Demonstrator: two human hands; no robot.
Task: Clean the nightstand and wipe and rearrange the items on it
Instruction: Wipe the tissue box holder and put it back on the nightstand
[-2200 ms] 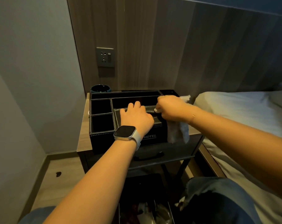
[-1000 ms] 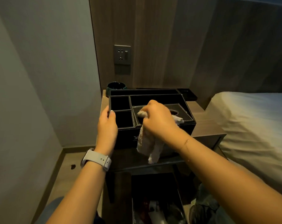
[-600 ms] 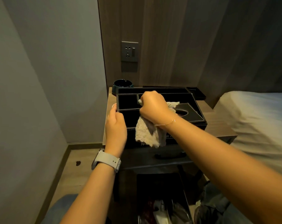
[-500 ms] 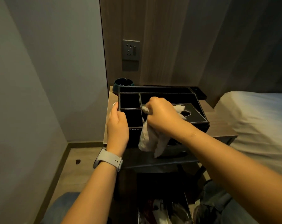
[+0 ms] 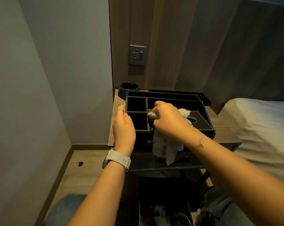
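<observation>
Organizer (image 5: 201,124) on tabletop (image 5: 226,137) under right grip (image 5: 168,121), ashtray (image 5: 128,88) behind left grip (image 5: 123,128), bed (image 5: 260,121) right of right grip

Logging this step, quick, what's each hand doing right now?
Left hand: holds the left side of the black leather compartment organizer.
Right hand: grips the crumpled white cloth over it.
</observation>
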